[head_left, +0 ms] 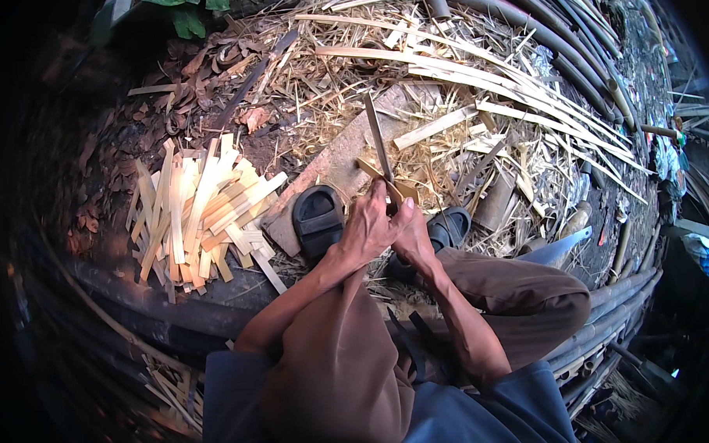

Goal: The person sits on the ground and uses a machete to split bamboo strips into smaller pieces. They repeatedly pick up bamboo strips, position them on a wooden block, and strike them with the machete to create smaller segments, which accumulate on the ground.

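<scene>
My two hands are pressed close together in front of my knees. My left hand is closed on a short, pale bamboo piece, its fingertips beside the blade. My right hand is closed around what appears to be the handle of a knife; the handle itself is hidden by the fingers. The long, narrow blade points away from me and crosses the bamboo piece. Left of my hands lies a loose heap of split bamboo strips, all cut to similar short lengths.
Long bamboo strips fan out at the far right over shavings. A flat slab lies beyond my sandals. A saw-like blade rests right of my knee. Dark bamboo poles line the upper right, with dry leaves at the left.
</scene>
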Demonstrator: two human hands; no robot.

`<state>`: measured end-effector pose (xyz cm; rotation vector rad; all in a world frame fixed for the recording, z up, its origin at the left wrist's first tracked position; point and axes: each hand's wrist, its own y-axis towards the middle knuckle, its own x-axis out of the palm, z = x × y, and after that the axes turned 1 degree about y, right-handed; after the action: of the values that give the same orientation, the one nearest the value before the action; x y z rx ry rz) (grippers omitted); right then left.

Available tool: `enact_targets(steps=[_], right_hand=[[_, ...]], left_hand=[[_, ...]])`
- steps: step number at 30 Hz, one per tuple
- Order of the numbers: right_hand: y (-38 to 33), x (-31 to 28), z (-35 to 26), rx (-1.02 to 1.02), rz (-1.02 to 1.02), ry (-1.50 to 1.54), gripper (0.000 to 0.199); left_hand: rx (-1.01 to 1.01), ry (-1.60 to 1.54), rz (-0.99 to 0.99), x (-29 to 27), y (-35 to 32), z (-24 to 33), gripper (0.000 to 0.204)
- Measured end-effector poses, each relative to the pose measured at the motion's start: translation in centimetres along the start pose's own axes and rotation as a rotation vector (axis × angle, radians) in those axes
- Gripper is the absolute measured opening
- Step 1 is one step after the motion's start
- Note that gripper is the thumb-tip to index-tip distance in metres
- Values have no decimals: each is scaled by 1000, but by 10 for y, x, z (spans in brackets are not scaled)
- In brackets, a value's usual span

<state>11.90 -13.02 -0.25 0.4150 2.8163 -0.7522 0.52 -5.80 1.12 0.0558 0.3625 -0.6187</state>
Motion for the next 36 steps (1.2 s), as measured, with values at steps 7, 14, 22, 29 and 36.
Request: enact_targets(steps=[7, 14, 22, 29, 36], right_hand=[[7, -3, 17, 112, -64, 31, 22], [29, 2, 35, 32, -98, 30, 33], [43, 1, 42, 132, -86, -114, 33], [69, 20, 40, 142, -164, 67, 31], [83, 23, 57, 132, -37, -237, 30]], left_hand=[[72, -33, 0, -5, -4, -2, 65], [114, -98, -15, -8, -6, -19, 71], [103, -135, -96, -15, -8, -25, 67], [130, -191, 37, -24, -5, -30, 63], [97, 0, 264, -56, 16, -55, 73]])
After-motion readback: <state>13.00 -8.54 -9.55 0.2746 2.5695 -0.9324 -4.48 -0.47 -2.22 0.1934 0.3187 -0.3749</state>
